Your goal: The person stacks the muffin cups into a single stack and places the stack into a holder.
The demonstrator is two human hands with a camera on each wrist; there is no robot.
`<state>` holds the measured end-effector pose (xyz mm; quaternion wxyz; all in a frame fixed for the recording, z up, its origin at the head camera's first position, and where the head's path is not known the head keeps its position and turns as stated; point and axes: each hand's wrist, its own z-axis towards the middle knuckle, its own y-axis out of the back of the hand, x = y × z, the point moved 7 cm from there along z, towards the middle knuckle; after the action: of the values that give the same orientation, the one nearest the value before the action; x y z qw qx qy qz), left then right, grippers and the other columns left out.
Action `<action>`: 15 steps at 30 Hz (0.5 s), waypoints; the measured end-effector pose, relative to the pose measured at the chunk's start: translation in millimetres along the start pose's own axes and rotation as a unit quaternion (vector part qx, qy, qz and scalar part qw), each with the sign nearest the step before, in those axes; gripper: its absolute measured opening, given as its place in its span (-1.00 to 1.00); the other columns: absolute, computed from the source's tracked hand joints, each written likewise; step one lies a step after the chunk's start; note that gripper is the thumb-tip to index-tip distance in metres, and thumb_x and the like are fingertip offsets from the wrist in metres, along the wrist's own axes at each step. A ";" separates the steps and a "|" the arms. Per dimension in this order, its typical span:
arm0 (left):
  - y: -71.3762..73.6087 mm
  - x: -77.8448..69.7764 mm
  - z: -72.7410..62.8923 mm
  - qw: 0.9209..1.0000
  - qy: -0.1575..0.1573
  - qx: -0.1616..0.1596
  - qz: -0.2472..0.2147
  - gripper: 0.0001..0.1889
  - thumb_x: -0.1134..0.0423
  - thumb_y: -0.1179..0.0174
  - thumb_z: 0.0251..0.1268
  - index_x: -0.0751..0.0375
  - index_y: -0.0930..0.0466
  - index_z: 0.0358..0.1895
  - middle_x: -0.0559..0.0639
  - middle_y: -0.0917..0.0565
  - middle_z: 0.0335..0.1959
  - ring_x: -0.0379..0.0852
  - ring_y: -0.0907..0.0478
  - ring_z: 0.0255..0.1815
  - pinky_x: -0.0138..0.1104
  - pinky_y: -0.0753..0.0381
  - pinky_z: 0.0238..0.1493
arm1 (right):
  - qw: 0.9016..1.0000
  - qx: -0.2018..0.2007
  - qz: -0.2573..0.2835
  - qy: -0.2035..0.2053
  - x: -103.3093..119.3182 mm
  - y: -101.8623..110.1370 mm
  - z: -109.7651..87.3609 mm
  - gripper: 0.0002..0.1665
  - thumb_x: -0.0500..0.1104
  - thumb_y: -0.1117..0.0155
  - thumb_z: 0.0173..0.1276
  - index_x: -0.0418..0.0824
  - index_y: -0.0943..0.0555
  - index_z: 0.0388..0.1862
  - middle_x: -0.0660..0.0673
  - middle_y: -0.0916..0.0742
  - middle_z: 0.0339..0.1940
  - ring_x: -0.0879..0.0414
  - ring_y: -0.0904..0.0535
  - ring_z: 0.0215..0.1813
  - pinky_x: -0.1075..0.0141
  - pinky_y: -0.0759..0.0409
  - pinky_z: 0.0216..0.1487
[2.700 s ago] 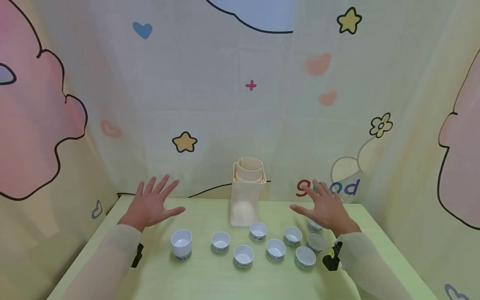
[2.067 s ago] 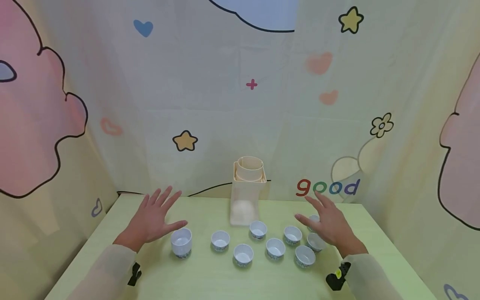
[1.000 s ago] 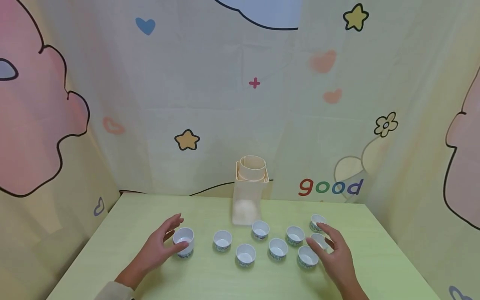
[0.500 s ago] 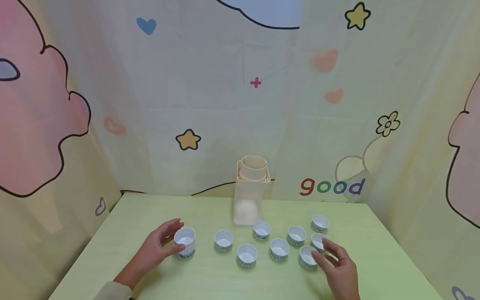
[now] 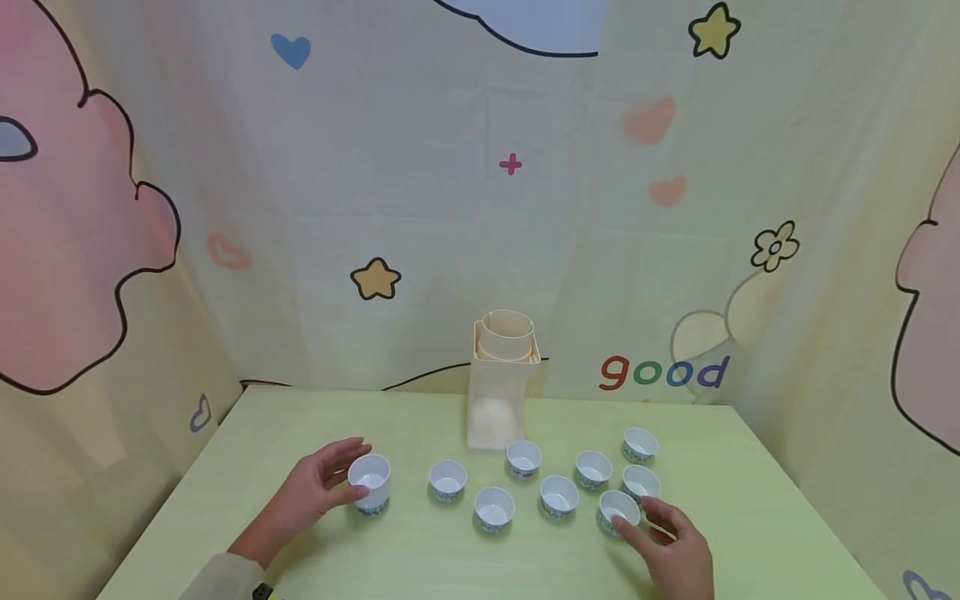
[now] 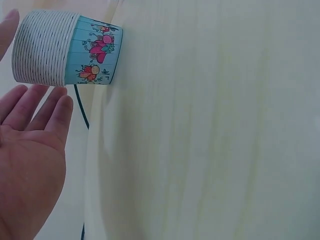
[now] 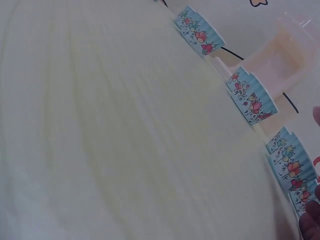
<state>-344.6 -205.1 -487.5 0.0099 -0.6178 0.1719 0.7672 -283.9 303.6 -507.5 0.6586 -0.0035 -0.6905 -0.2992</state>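
A nested stack of paper baking cups [image 5: 370, 472] stands upright at left on the table, with blue floral sides. My left hand [image 5: 318, 486] curves around it, thumb in front and fingers behind. In the left wrist view, relaxed fingers lie along the cup stack [image 6: 45, 47], with a small gap at the thumb. Over the nearest right-hand baking cup [image 5: 619, 507], my right hand [image 5: 678, 554] has thumb and forefinger spread, thumb overlapping its front. The right wrist view cuts this hand off at the edge [image 7: 311, 222], so contact is hard to judge.
Several baking cups, such as the middle one [image 5: 495, 507] and the rear one [image 5: 640, 444], stand on the pale table [image 5: 420, 567]. Behind them is a tall cream plastic holder [image 5: 495, 400] with a round tube on top. A printed cloth [image 5: 435, 167] hangs at the back.
Both hands have come down from raised, spread positions. The left settles around the cup stack; the right moves down and in to the nearest right-hand cup. The cups appear unmoved.
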 end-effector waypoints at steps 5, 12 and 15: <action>-0.3 3.1 2.6 1.000 0.003 0.015 -0.012 -0.18 0.27 -0.51 0.16 0.42 -0.33 0.46 0.37 -0.45 0.45 0.33 -0.40 0.46 -0.34 -0.53 0.38 | 0.999 0.009 -0.031 0.007 -0.7 -2.5 1.6 -0.12 0.18 -0.69 0.03 -0.23 -0.63 0.25 -0.26 -0.71 0.23 0.30 -0.65 0.00 0.71 -0.51 -0.09; -0.2 5.7 4.1 1.000 -0.002 0.024 -0.016 -0.21 0.27 -0.53 0.14 0.43 -0.38 0.42 0.37 -0.48 0.42 0.24 -0.49 0.40 -0.38 -0.57 0.33 | 0.997 0.022 -0.062 0.028 0.1 -6.8 5.4 -0.08 0.17 -0.71 0.00 -0.29 -0.62 0.25 -0.28 -0.75 0.17 -0.04 -0.70 0.11 0.60 -0.56 -0.08; -0.6 5.9 4.2 0.999 0.006 0.030 -0.016 -0.21 0.25 -0.53 0.13 0.43 -0.39 0.41 0.39 -0.48 0.41 0.27 -0.50 0.39 -0.36 -0.61 0.30 | 0.996 0.024 -0.077 0.030 -0.3 -7.2 6.2 -0.07 0.18 -0.71 -0.01 -0.29 -0.62 0.26 -0.28 -0.74 0.19 -0.02 -0.68 0.10 0.56 -0.57 -0.09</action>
<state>-349.8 -204.5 -492.5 0.0403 -0.6246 0.1851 0.7576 -292.4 300.5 -510.4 0.6537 0.0743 -0.6758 -0.3325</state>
